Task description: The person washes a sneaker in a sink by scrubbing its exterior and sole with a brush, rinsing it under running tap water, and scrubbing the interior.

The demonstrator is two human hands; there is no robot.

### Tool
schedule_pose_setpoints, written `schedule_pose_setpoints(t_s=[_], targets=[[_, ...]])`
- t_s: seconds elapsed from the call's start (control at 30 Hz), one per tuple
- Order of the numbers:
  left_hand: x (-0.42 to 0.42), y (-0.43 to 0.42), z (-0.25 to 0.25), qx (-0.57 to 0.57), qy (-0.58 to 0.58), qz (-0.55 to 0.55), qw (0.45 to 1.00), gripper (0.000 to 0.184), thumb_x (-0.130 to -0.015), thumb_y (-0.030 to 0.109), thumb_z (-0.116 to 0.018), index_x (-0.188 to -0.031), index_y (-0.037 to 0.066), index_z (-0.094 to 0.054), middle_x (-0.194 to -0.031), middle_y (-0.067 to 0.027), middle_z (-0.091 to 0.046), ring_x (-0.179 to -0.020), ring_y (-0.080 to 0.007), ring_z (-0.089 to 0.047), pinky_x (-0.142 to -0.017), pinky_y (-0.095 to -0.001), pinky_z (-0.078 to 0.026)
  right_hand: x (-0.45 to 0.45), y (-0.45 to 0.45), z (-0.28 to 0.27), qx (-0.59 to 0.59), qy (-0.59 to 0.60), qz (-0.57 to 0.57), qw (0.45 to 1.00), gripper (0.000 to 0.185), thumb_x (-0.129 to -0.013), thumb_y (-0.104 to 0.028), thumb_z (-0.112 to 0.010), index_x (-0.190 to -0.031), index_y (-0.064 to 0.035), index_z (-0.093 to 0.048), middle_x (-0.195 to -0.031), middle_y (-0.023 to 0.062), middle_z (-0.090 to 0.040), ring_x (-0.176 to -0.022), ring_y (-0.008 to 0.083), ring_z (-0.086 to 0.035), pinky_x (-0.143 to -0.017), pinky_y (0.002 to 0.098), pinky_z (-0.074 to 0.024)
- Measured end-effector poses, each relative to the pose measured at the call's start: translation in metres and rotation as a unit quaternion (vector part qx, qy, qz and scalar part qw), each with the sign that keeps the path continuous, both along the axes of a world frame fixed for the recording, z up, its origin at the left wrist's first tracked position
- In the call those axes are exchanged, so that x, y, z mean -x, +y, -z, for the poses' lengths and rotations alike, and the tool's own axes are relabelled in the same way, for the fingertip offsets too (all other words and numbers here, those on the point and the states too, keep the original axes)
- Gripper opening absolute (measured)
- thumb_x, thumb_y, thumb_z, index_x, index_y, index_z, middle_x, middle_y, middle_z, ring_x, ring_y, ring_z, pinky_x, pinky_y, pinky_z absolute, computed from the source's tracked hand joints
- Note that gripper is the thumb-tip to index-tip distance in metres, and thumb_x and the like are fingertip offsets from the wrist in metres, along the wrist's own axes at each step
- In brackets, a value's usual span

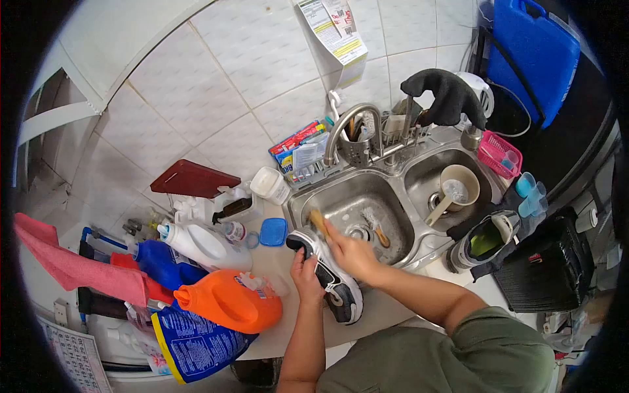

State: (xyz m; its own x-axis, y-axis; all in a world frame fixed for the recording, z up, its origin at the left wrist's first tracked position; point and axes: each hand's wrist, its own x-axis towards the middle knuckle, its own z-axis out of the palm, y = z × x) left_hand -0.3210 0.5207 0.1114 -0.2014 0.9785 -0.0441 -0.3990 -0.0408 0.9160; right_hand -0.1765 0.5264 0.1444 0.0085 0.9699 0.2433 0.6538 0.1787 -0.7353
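Note:
A black, grey and white shoe (337, 285) is tilted at the front edge of the left sink basin, its toe toward the faucet. My left hand (306, 274) is closed on the shoe's near side, by the toe and laces. In my right hand (354, 254) is a wooden-backed brush (318, 221), held over the shoe's far side; its bristles are hard to make out. A second brush (378, 229) with white bristles lies in the left basin (350, 196).
An orange jug (229, 301), a white bottle (203, 245) and a blue bag (196, 344) crowd the left. Beyond the basin stands the faucet (354, 118). The right basin holds a beige dipper (457, 187). Another shoe (481, 242) sits at the right, near plastic cups (533, 200).

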Motion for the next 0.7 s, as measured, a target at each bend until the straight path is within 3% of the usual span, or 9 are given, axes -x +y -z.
schedule_pose_setpoints(t_s=[0.1,0.2,0.3,0.53,0.63,0.7], targets=[[0.001,-0.001,-0.009,0.003,-0.04,-0.003,0.999,0.034,-0.086,0.004,-0.054,-0.119,-0.005,-0.059,-0.102,-0.0069,-0.066,-0.086,-0.0143,-0.064,-0.078,-0.0257,-0.051,-0.023,-0.085,0.019,-0.051,-0.013,-0.092,0.994,0.057,-0.094,-0.023,-0.058,-0.148,-0.0149,-0.042,-0.066,0.0186,-0.065,-0.052,0.0327,-0.064,-0.046,0.0452,-0.0501],[-0.001,-0.001,-0.005,0.019,-0.045,0.001,0.999,0.031,-0.087,0.004,-0.055,-0.117,-0.004,-0.06,-0.101,-0.0067,-0.066,-0.084,-0.014,-0.064,-0.077,-0.0259,-0.051,-0.024,-0.085,0.008,-0.049,-0.057,-0.074,0.994,0.056,-0.094,-0.023,-0.059,-0.147,-0.0133,-0.044,-0.063,0.0175,-0.064,-0.051,0.0327,-0.063,-0.045,0.0444,-0.0498],[-0.004,-0.005,-0.013,0.008,-0.061,0.028,0.998,0.037,-0.086,0.007,-0.053,-0.121,-0.003,-0.056,-0.102,-0.009,-0.066,-0.088,-0.0186,-0.066,-0.08,-0.0296,-0.053,0.001,-0.011,0.017,-0.097,-0.066,0.021,0.993,0.052,-0.093,-0.023,-0.062,-0.143,-0.0173,-0.051,-0.071,0.0154,-0.068,-0.054,0.0308,-0.065,-0.049,0.0425,-0.051],[-0.008,0.0,-0.005,-0.004,-0.059,-0.043,0.997,0.034,-0.087,0.007,-0.052,-0.119,-0.004,-0.057,-0.104,-0.0091,-0.066,-0.091,-0.0187,-0.066,-0.083,-0.0288,-0.052,-0.033,-0.097,-0.007,-0.039,-0.053,-0.071,0.995,0.05,-0.094,-0.025,-0.058,-0.143,-0.0167,-0.049,-0.07,0.0174,-0.068,-0.055,0.0338,-0.065,-0.05,0.0457,-0.0505],[-0.021,-0.008,-0.005,-0.028,-0.059,0.035,0.997,0.033,-0.088,0.0,-0.055,-0.12,-0.007,-0.058,-0.107,-0.0069,-0.065,-0.094,-0.0132,-0.06,-0.086,-0.0269,-0.047,-0.018,-0.042,-0.015,0.009,-0.106,-0.006,0.994,0.051,-0.094,-0.026,-0.056,-0.144,-0.0173,-0.047,-0.068,0.0176,-0.067,-0.054,0.0342,-0.065,-0.05,0.0469,-0.0504],[-0.026,-0.007,-0.009,-0.028,-0.031,0.033,0.999,0.033,-0.088,-0.001,-0.056,-0.121,-0.007,-0.057,-0.107,-0.0068,-0.064,-0.093,-0.013,-0.06,-0.085,-0.0266,-0.047,-0.012,0.01,0.003,-0.032,-0.105,0.024,0.994,0.053,-0.095,-0.026,-0.056,-0.147,-0.018,-0.045,-0.067,0.0172,-0.067,-0.054,0.0345,-0.065,-0.05,0.0475,-0.0502]])
